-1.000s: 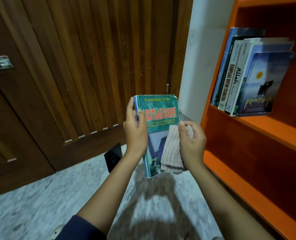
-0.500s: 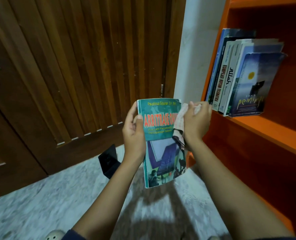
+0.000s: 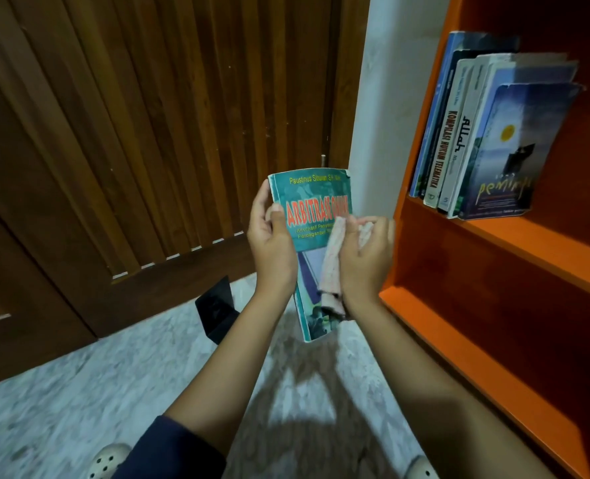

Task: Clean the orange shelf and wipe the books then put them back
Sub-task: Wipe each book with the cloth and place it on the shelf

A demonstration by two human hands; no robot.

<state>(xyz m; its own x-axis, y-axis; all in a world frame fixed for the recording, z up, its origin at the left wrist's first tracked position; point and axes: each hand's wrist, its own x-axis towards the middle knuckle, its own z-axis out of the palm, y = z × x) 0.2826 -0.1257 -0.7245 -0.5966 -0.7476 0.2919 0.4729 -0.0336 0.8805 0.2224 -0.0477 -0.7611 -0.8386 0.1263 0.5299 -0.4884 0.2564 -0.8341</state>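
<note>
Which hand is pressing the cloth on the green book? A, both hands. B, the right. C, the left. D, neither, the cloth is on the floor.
B: the right hand presses the cloth on the green book's cover, while the left hand only grips its spine edge.

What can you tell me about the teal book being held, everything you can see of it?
The teal book is a worn paperback, held upright and a little tilted above the marble floor, front cover facing the camera. Red title lettering reads "ARBITRASE", the rest hidden; an author line runs along the top. The lower cover shows a bluish picture. Edges look frayed and the top corner chipped. The left hand grips its left edge, thumb on the cover. The right hand presses a pale cloth against the cover's right side.
</note>
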